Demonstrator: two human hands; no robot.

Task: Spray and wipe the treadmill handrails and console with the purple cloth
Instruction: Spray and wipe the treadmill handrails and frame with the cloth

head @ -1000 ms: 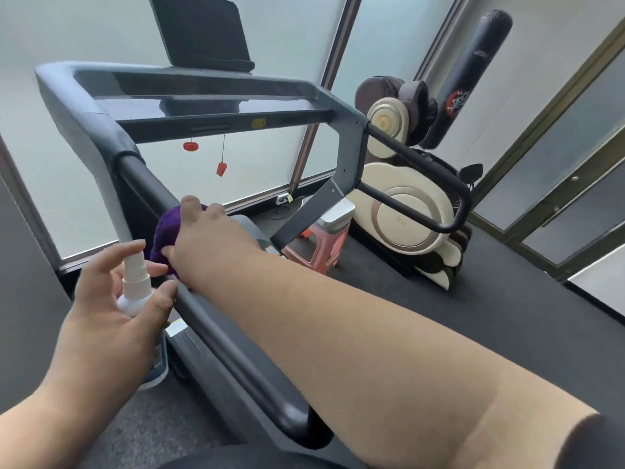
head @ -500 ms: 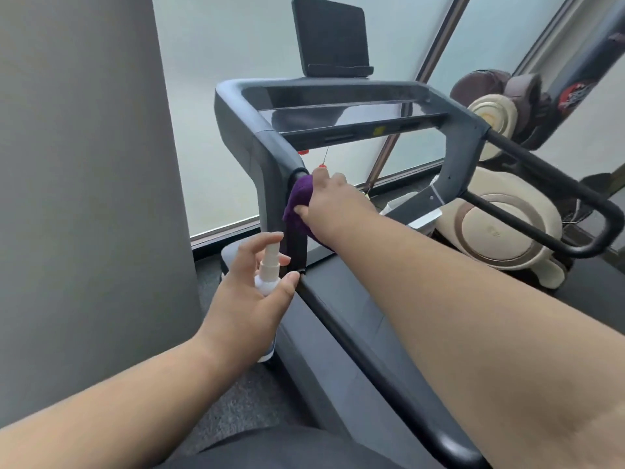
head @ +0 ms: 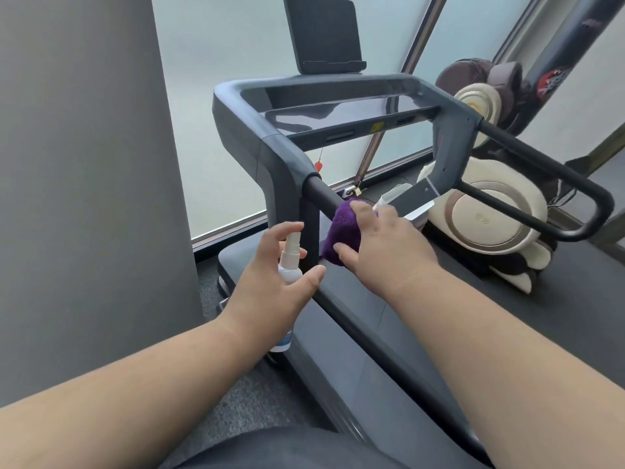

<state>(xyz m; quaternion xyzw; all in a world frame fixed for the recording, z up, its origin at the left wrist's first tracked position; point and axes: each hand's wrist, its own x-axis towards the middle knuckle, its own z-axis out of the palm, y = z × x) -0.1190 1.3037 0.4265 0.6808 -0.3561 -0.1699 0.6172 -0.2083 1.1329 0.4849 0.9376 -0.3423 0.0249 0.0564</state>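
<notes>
Our right hand (head: 385, 252) clamps the fuzzy purple cloth (head: 341, 231) around the dark round left handrail (head: 323, 194) | just left, our left hand (head: 274, 282) grips the small white spray bottle (head: 291, 262), upright.

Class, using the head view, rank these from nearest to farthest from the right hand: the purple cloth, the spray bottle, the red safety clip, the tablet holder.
From the right hand:
1. Purple cloth, under its fingers.
2. Spray bottle, just left, in the left hand.
3. Red safety clip, hanging above.
4. Tablet holder, atop the console.
</notes>
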